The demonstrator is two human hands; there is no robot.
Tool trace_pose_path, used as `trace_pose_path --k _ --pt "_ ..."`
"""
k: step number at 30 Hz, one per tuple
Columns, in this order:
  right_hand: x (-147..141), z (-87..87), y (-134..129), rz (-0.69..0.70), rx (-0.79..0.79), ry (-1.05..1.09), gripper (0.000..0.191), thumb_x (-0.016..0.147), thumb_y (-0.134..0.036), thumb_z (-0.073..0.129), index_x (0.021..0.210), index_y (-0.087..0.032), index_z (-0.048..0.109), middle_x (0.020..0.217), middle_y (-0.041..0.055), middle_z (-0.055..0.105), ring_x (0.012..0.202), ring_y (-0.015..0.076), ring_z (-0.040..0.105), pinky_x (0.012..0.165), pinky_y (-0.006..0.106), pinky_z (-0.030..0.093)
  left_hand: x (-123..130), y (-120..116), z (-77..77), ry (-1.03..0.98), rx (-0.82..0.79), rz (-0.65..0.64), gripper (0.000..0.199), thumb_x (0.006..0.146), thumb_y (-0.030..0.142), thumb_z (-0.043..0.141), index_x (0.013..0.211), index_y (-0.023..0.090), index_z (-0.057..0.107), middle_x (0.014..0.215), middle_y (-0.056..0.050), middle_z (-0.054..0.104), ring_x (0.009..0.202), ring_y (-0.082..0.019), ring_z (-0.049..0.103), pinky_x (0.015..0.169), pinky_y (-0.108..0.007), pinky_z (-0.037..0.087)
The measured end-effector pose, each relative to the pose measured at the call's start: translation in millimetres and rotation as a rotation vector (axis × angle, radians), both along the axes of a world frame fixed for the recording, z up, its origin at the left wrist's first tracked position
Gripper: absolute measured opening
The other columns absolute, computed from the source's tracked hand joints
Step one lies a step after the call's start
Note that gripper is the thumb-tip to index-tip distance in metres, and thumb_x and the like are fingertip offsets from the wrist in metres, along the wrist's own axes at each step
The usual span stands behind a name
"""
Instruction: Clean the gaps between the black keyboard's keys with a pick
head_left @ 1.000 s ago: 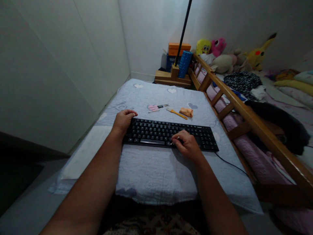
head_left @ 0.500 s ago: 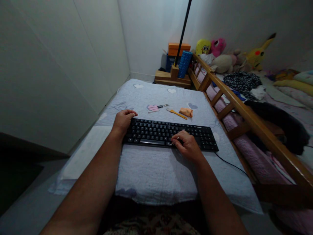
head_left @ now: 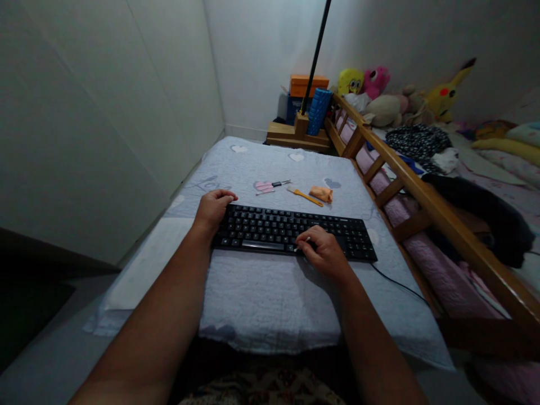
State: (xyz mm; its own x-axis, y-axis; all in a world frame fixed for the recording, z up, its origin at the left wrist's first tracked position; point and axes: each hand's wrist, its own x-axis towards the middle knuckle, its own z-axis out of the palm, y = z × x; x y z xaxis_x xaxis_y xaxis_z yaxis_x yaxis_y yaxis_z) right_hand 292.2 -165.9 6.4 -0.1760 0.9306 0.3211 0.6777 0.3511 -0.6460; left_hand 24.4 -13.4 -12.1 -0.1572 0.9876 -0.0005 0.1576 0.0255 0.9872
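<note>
A black keyboard [head_left: 264,225] lies flat on the cloth-covered table, its cable running off to the right. My left hand [head_left: 212,210] grips the keyboard's left end, fingers curled together at the upper left corner. In my right hand [head_left: 321,247] a thin white cotton swab [head_left: 298,247] is pinched between thumb and fingers. Its tip is down at the bottom row of keys, right of the space bar. Beyond the keyboard lie a yellow-handled brush [head_left: 307,197], a crumpled orange cloth [head_left: 321,194] and a pink-and-black tweezer-like tool [head_left: 272,185].
A pale sheet [head_left: 147,264] lies on the tablecloth [head_left: 270,298] at the left. A wooden bed rail [head_left: 405,169] runs along the right side, with plush toys and clothes behind it. Boxes and a blue foam roller [head_left: 319,111] stand at the back beside a black pole [head_left: 316,53].
</note>
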Motion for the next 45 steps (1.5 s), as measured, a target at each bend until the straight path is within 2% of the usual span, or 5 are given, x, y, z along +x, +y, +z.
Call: trace_pose_path --k 11,18,33,45 --pt "1 0.5 -1 -0.004 -0.040 0.012 0.013 0.087 -0.012 0.057 0.085 -0.019 0.068 0.085 0.0056 0.065 0.084 0.0191 0.061 0.076 0.032 0.047 0 1 -0.2 0.013 0.002 0.001 0.007 0.063 0.025 0.063 0.066 0.020 0.068 0.081 -0.005 0.072 0.085 -0.023 0.062 0.089 -0.037 0.045" --pt "3 0.9 -1 0.010 -0.031 0.010 0.013 0.087 -0.012 0.058 0.084 -0.020 0.068 0.083 0.0048 0.065 0.082 0.0186 0.060 0.074 0.032 0.047 1 0 -0.3 -0.007 -0.012 -0.001 0.009 0.063 0.026 0.063 0.067 0.020 0.068 0.081 -0.005 0.072 0.083 -0.023 0.061 0.085 -0.037 0.046" --pt "16 4.9 -3 -0.016 -0.067 -0.031 0.014 0.088 -0.014 0.057 0.084 -0.020 0.069 0.083 0.0046 0.067 0.081 0.0186 0.062 0.074 0.032 0.047 0 0 -0.6 0.003 -0.001 0.000 0.009 0.062 0.026 0.063 0.067 0.020 0.068 0.082 -0.005 0.072 0.084 -0.022 0.062 0.085 -0.036 0.045" --pt "6 2.6 -1 0.028 -0.055 -0.004 0.014 0.090 -0.016 0.058 0.085 -0.021 0.070 0.082 0.0041 0.067 0.082 0.0188 0.061 0.075 0.033 0.047 0 2 -2.7 -0.004 0.002 -0.009 0.009 0.063 0.027 0.063 0.067 0.020 0.067 0.083 -0.005 0.073 0.086 -0.023 0.063 0.086 -0.036 0.046"
